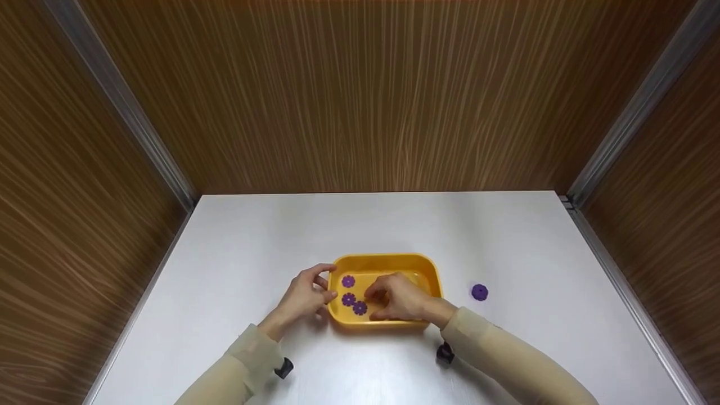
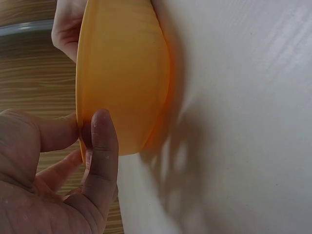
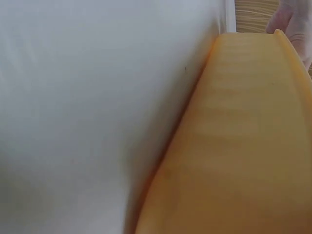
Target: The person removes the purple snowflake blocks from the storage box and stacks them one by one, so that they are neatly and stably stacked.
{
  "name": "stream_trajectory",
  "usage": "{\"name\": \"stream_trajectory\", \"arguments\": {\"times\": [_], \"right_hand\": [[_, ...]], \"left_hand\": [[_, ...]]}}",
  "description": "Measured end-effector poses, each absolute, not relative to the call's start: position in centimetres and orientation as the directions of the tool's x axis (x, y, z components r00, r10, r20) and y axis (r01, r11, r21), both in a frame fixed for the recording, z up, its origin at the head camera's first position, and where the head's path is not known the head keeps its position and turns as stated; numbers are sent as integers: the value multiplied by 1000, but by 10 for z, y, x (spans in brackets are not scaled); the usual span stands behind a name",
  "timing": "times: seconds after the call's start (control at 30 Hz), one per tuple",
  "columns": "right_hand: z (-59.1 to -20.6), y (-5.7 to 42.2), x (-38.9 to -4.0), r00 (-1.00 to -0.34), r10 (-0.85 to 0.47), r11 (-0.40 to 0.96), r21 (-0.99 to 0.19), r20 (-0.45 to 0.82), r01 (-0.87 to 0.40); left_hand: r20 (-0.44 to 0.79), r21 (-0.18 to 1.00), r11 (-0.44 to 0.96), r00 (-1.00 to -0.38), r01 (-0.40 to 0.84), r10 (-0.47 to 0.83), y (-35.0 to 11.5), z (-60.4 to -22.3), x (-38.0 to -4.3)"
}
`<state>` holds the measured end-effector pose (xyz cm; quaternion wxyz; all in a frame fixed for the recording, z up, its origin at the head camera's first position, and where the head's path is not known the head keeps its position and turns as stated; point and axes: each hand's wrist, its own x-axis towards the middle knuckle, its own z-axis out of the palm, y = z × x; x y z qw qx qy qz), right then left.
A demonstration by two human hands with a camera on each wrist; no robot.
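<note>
A yellow plastic tray (image 1: 385, 260) sits on the white table. At its left end my left hand (image 1: 304, 292) pinches the rim; in the left wrist view, fingers (image 2: 101, 151) lie on both sides of the tray wall. My right hand (image 1: 400, 298) reaches down inside the tray, thumb and index finger spread apart and bent towards its floor. I cannot tell whether it holds anything. Left of those fingertips, three flat purple flower-shaped pieces lie in the tray: an upper one (image 1: 348, 281), a middle one (image 1: 349, 299) and a lower one (image 1: 360, 307) touching the middle one.
A darker purple flower-shaped piece (image 1: 480, 292) lies on the table (image 1: 371, 225) to the right of the tray. Wood-grain panels (image 1: 360, 112) stand behind and at both sides, with grey metal strips (image 1: 129, 112) along the corners. The right wrist view shows mostly the tray's outer wall (image 3: 234, 146).
</note>
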<state>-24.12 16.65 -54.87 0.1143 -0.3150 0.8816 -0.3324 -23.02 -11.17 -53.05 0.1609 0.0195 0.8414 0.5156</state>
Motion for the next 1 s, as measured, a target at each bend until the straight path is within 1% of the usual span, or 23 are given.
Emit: {"name": "stream_trajectory", "arguments": {"times": [0.23,0.5,0.67,0.9,1.0], "right_hand": [[-550,155,-241,-772,-636,600,-640,-18,-479],[-554,141,-244,-767,-641,613,-588,19,-527],[-558,140,-247,-747,-661,590,-564,72,-577],[-559,139,-247,-760,-647,589,-589,67,-553],[-560,138,-246,-755,-651,594,-571,73,-567]], "left_hand": [[-265,867,477,-944,-144,196,-112,-529,-229],[-251,874,469,-946,-131,203,-113,-531,-229],[-234,886,450,-946,-112,225,-113,-532,-229],[-251,877,460,-947,-134,201,-112,-532,-230],[-254,874,467,-947,-138,195,-111,-532,-229]]}}
